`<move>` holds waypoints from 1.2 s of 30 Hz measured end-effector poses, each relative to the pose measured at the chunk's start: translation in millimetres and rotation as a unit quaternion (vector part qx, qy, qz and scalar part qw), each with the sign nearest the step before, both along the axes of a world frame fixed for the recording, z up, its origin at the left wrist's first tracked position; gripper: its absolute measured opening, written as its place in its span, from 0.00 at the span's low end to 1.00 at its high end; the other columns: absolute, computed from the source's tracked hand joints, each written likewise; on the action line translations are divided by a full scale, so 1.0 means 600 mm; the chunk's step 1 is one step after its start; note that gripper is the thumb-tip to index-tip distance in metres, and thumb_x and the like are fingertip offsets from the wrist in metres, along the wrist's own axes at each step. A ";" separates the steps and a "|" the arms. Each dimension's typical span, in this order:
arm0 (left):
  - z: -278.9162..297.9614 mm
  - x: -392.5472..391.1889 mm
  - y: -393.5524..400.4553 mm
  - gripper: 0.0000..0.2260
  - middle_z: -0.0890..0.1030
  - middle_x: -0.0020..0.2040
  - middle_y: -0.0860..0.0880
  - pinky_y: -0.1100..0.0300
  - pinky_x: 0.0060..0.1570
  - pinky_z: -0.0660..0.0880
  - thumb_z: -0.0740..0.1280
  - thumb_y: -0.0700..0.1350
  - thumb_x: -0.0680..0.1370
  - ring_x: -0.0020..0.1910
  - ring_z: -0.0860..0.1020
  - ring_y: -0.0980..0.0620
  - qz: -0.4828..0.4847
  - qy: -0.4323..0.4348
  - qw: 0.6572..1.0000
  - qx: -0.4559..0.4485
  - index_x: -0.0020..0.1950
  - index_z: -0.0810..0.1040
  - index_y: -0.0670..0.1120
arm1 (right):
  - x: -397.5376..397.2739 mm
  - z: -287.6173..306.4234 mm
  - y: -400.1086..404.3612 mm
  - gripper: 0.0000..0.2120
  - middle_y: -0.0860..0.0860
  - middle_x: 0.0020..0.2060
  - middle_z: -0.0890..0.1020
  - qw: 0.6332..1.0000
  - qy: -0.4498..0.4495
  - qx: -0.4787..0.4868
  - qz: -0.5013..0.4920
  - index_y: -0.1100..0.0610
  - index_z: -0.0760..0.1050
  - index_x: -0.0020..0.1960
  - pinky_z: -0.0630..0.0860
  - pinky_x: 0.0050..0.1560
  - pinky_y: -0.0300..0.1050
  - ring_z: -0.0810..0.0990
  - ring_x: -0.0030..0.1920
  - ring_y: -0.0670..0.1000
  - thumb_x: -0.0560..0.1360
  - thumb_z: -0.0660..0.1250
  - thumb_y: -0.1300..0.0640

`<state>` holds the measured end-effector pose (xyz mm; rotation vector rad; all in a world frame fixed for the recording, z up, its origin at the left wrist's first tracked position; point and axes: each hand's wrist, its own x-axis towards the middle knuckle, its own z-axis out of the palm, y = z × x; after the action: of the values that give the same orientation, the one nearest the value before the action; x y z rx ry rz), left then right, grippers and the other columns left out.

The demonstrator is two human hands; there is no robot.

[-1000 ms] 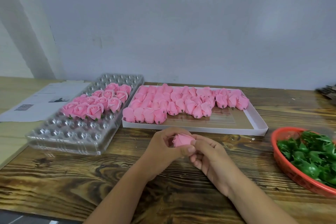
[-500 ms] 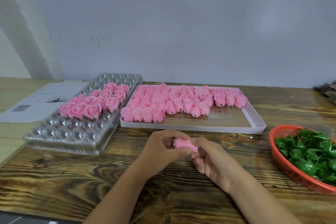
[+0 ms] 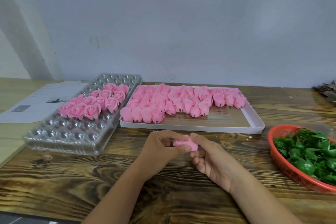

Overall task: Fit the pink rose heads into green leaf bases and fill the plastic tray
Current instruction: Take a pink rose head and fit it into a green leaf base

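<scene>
Head view: left hand (image 3: pixel 160 148) and right hand (image 3: pixel 209 156) both pinch one pink rose head (image 3: pixel 184 143), near table edge at 6 o'clock. Plastic tray (image 3: pixel 63 138) at 10 o'clock, leaf bases (image 3: pixel 307 152) at 3 o'clock. Risk: hard squeeze crushes soft petals.

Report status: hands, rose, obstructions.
Left hand and right hand both pinch one pink rose head. No leaf base on it visible. Plastic tray part filled. Nothing in the way.
</scene>
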<state>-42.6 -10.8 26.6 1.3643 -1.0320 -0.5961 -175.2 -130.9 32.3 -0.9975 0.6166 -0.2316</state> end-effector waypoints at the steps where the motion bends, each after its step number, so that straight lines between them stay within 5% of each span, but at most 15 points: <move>1: 0.000 -0.001 -0.001 0.10 0.88 0.50 0.51 0.64 0.50 0.79 0.78 0.42 0.72 0.51 0.85 0.53 -0.003 0.002 1.000 -0.005 0.52 0.88 0.52 | 0.000 0.000 0.000 0.20 0.54 0.30 0.80 1.000 0.002 -0.009 0.003 0.57 0.86 0.44 0.73 0.23 0.34 0.76 0.26 0.45 0.59 0.79 0.45; 11: -0.002 -0.008 -0.004 0.13 0.87 0.53 0.51 0.65 0.53 0.79 0.76 0.37 0.74 0.54 0.85 0.52 -0.004 -0.002 0.999 -0.051 0.53 0.88 0.53 | 0.001 0.001 0.000 0.14 0.53 0.28 0.79 1.000 -0.005 0.028 -0.009 0.56 0.87 0.42 0.72 0.21 0.32 0.74 0.23 0.45 0.60 0.78 0.48; 17: -0.004 -0.007 -0.005 0.14 0.88 0.51 0.52 0.65 0.52 0.79 0.75 0.37 0.75 0.53 0.85 0.53 0.011 -0.001 0.999 -0.044 0.52 0.88 0.56 | 0.001 0.000 0.000 0.19 0.54 0.29 0.79 1.000 -0.009 0.026 -0.012 0.59 0.86 0.45 0.73 0.22 0.33 0.75 0.24 0.45 0.59 0.79 0.47; 21: -0.006 -0.003 -0.007 0.10 0.88 0.51 0.48 0.61 0.53 0.80 0.77 0.38 0.73 0.54 0.85 0.49 0.019 0.039 0.998 -0.042 0.54 0.88 0.46 | -0.002 0.006 -0.001 0.19 0.54 0.31 0.81 0.999 -0.005 -0.028 0.017 0.55 0.87 0.41 0.76 0.28 0.35 0.77 0.28 0.46 0.60 0.77 0.41; 25: -0.008 0.000 -0.008 0.13 0.88 0.51 0.45 0.55 0.53 0.82 0.78 0.43 0.69 0.53 0.85 0.46 0.038 0.093 0.995 -0.016 0.52 0.88 0.44 | -0.017 0.023 -0.012 0.24 0.58 0.37 0.84 0.995 0.040 -0.093 0.022 0.58 0.81 0.55 0.79 0.32 0.40 0.81 0.32 0.51 0.72 0.68 0.39; 27: -0.006 -0.001 -0.008 0.11 0.88 0.50 0.45 0.55 0.51 0.83 0.78 0.44 0.68 0.52 0.85 0.46 0.034 0.115 0.993 -0.001 0.50 0.89 0.48 | -0.035 0.038 -0.019 0.19 0.58 0.40 0.86 0.986 0.077 -0.148 0.022 0.55 0.76 0.59 0.79 0.34 0.42 0.83 0.34 0.52 0.79 0.62 0.42; 31: -0.003 -0.003 -0.009 0.09 0.88 0.50 0.46 0.61 0.47 0.81 0.78 0.45 0.68 0.49 0.86 0.49 0.032 0.141 0.989 0.021 0.48 0.89 0.51 | -0.100 0.079 -0.053 0.05 0.52 0.38 0.86 0.919 0.131 -0.372 -0.003 0.54 0.80 0.50 0.79 0.37 0.42 0.82 0.34 0.49 0.79 0.67 0.54; 34: -0.001 -0.004 -0.009 0.09 0.88 0.50 0.46 0.62 0.46 0.81 0.78 0.45 0.68 0.48 0.85 0.50 0.032 0.149 0.988 0.028 0.47 0.89 0.51 | -0.157 0.116 -0.106 0.03 0.46 0.35 0.85 0.780 0.216 -0.586 -0.044 0.50 0.81 0.43 0.75 0.39 0.39 0.82 0.35 0.44 0.73 0.73 0.56; 36: -0.001 -0.006 -0.008 0.09 0.88 0.49 0.45 0.62 0.45 0.81 0.77 0.45 0.68 0.47 0.85 0.50 0.035 0.154 0.987 0.028 0.47 0.90 0.51 | -0.187 0.138 -0.148 0.06 0.43 0.34 0.84 0.703 0.296 -0.646 -0.035 0.45 0.81 0.39 0.72 0.39 0.38 0.81 0.38 0.40 0.71 0.75 0.56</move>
<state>-46.0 -15.5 26.2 1.3022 -0.7195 -0.7610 -287.4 -219.7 115.1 -2.4939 1.1107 -0.4325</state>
